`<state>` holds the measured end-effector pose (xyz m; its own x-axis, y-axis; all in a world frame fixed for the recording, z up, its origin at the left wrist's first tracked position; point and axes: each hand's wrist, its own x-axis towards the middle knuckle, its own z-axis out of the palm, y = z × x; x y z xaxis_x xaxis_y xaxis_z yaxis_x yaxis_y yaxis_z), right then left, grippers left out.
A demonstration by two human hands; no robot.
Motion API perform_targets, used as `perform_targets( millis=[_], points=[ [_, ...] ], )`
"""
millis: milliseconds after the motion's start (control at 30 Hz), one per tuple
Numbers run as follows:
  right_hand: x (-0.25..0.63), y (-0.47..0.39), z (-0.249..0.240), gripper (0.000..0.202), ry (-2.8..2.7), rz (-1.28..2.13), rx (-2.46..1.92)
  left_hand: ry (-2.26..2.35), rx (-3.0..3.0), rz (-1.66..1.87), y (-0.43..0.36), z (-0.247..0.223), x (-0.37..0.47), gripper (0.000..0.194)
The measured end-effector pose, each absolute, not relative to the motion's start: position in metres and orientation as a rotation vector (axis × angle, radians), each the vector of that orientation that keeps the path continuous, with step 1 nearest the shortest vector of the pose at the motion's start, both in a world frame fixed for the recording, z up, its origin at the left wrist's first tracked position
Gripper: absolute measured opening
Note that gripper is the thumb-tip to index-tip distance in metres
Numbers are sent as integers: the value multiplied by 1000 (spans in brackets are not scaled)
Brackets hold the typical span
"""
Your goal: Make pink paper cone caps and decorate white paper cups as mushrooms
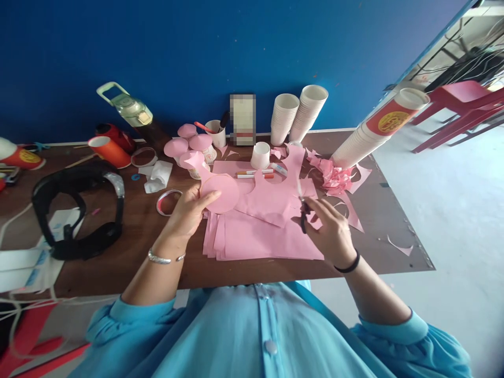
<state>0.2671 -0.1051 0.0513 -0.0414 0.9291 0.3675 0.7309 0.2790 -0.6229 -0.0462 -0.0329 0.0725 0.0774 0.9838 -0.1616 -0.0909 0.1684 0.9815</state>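
Note:
My left hand (192, 209) pinches a pink paper disc (220, 193) at its left edge, thumb on top; a curved strip of pink paper sticks up behind it. In my right hand (328, 228) is a pair of scissors (304, 215) with black handles, the fingers round them and the blades pointing away. Between the hands lies a pink sheet with curved cut-outs (271, 197), on top of a stack of pink paper (263, 241). Two marker pens (255, 176) and an upturned white paper cup (260, 156) are just beyond it.
Stacks of white paper cups (284, 119) stand at the back, and a long leaning stack (364, 139) is at the right. Crumpled pink scraps (336, 176) lie near it. Pink cone-topped cups (200, 142), a bottle (136, 113), a tape roll (169, 202) and a black headband-like device (79, 210) are on the left.

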Motion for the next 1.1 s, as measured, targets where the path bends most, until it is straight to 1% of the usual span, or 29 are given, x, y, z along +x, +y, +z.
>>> perform_targets(
  millis=[67,167,300,400,500,600,733,900,967,1100],
  points=[
    [261,-107,50,31,-1957,360,-1454,1202,1018,1112,-33,69,-50,45],
    [247,-104,50,30,-1949,539,-1382,1181,998,1087,-34,63,-50,40],
    [225,-81,53,36,-1639,923,-1315,1081,1019,1012,-33,56,-40,38],
    [206,-61,54,51,-1291,1254,-1173,1050,1051,989,-31,54,-31,36],
    [189,-48,51,57,-1097,1434,-1064,1046,1096,971,-30,55,-24,33],
    [176,-44,46,56,-1007,1476,-1025,1048,1102,973,-31,55,-17,32],
    [167,-44,37,53,-986,1428,-1018,1040,1007,1031,-35,50,-6,31],
    [168,-46,24,52,-991,1456,-1028,1139,881,1105,-36,45,5,31],
    [173,-47,20,50,-1046,1431,-1049,1162,834,1130,-33,46,4,30],
    [185,-51,17,44,-1295,1271,-1096,1174,791,1249,-24,50,-8,27]
  ],
)
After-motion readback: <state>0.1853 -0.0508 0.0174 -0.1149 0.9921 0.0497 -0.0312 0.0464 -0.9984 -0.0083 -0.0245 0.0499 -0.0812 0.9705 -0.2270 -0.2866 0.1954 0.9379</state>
